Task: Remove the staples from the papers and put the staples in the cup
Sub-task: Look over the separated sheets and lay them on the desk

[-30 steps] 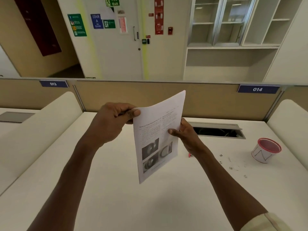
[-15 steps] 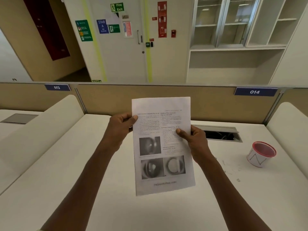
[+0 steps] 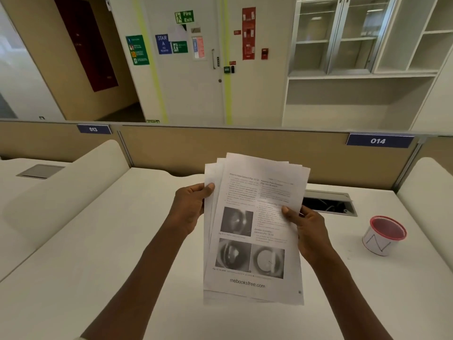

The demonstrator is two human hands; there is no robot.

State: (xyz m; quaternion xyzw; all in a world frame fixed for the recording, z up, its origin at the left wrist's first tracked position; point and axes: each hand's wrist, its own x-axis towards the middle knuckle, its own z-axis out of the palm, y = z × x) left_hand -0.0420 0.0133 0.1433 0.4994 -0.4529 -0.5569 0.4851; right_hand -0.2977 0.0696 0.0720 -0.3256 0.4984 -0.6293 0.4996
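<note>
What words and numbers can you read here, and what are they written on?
"Fire Exit": green sign above the door.
"STAIR A": blue sign.
"013": left desk label.
"014": right desk label.
"mebooksfree.com": bottom of the papers.
"N": cup.
Papers' body text and the other door and wall signs: too blurred.

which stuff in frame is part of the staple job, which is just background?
Job:
- papers, fanned, held off the desk
- left hand gripping their left edge
- right hand gripping their right edge
- cup, red rim, standing on the desk at right

Background:
- desk cable hatch, open
- partition tags 013 and 014
- wall cabinets
</note>
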